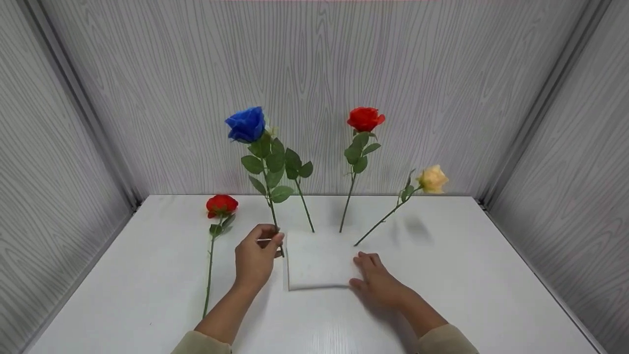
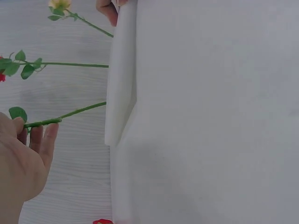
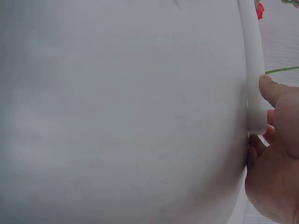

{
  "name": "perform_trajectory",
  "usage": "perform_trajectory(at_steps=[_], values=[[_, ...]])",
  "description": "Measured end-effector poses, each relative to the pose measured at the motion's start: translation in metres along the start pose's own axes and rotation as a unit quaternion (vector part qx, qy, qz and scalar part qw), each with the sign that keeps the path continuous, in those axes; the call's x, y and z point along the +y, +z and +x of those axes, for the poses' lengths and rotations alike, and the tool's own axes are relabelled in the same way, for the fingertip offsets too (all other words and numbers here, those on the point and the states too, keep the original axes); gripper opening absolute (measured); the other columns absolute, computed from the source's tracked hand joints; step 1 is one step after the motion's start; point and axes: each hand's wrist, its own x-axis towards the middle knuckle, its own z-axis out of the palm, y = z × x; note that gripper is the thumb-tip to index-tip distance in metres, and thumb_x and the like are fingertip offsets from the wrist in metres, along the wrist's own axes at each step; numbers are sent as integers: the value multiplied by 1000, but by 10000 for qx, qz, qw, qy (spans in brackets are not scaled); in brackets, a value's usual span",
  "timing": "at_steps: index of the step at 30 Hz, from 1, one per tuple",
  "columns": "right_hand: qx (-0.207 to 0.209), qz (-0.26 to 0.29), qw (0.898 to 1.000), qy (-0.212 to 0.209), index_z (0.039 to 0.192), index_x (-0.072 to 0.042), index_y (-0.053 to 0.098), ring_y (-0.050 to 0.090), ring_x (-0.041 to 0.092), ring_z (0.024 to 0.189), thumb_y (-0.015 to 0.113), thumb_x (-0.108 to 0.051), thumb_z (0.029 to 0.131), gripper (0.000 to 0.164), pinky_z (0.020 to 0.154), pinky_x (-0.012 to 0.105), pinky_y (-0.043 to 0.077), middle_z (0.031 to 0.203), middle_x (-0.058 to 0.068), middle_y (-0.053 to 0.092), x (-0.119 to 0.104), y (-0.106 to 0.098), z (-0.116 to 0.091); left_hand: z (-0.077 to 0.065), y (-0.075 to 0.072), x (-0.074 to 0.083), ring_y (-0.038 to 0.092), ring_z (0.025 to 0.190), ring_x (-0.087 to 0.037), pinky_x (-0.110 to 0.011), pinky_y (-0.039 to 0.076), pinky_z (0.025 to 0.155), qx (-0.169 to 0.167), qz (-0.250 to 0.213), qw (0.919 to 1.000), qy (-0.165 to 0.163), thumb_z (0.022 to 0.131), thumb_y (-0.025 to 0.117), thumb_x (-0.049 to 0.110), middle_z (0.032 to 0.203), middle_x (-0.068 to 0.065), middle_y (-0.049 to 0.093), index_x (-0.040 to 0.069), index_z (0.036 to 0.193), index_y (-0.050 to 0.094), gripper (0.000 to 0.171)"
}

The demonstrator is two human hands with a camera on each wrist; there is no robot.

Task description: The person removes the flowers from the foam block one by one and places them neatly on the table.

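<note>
My left hand pinches a blue rose low on its stem, between thumb and fingertips. The rose is upright, tilted a little left, its stem end beside the left edge of a white block. My right hand rests against the block's right side, thumb near the front corner and fingers farther back. In the block stand a red rose, a pale yellow rose leaning right, and a leafy stem whose pale bloom is mostly hidden behind the blue rose.
A second red rose lies on the white table left of my left hand, its stem toward me. Grey wood-grain panels enclose the table at the back and both sides.
</note>
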Motion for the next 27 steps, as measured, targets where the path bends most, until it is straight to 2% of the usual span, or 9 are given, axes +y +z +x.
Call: perform_trajectory(at_steps=[7,13,18,27], values=[[143,22,9996,-243,160,9,36,33,51,157,60,-38,112,71,127,66,33,166,31,29,2,1,1,-9,-16,5,76,102,-25,-24,67,80,-84,114,9999,-88,102,78,14,117,-10,76,12,122,74,20],[49,76,9999,-64,162,7,33,30,48,161,60,-36,113,71,129,67,30,169,30,26,0,0,0,-18,-30,2,74,103,-24,-23,66,81,-150,365,9992,-113,102,78,15,117,-9,76,13,122,74,21],[-47,114,9999,90,165,5,30,27,45,163,59,-35,113,72,132,64,28,171,26,24,-3,-1,-2,-23,-42,-5,73,102,-23,-22,66,79,-58,612,9980,-133,101,79,16,115,-9,75,12,121,74,21],[2,63,9996,283,166,4,31,28,42,164,60,-36,113,73,133,61,28,171,23,26,-2,1,1,-26,-63,-16,73,103,-24,-23,66,78,-64,706,9974,-105,100,79,13,113,-12,74,8,120,72,21]])
